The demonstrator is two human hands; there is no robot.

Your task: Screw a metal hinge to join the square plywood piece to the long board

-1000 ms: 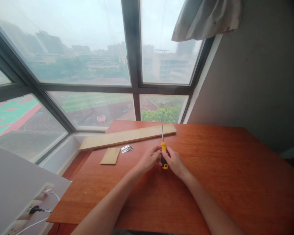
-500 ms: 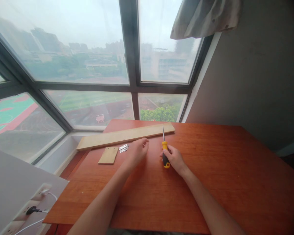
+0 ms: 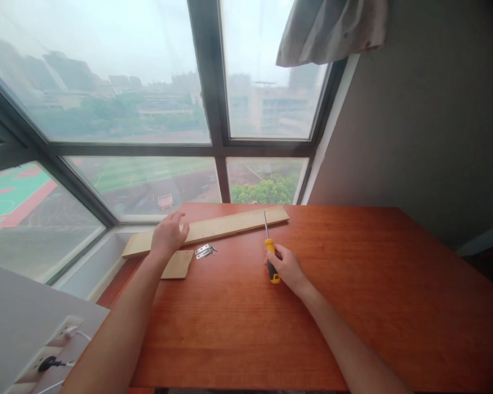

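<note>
My right hand [image 3: 287, 266] is closed around the yellow and black handle of a screwdriver [image 3: 270, 249], its metal shaft pointing away from me. My left hand [image 3: 170, 235] is over the left part of a long wooden board [image 3: 234, 222], fingers apart and holding nothing; whether it touches the board I cannot tell. Just below that hand lies a small square wooden piece [image 3: 177, 265], partly covered by my wrist. Beside it rest metal hinges [image 3: 202, 251] with several screws [image 3: 212, 250].
The reddish-brown table [image 3: 353, 306] reaches up to the windows [image 3: 139, 186]. A wall [image 3: 394, 137] stands at the right, and a curtain [image 3: 328, 33] hangs above. Low at the left, a black plug [image 3: 49, 363] and white cables are at the wall sockets.
My left hand has moved left and away from me, from near the hinges to over the long board. The screwdriver stays in my right hand. The view has shifted slightly.
</note>
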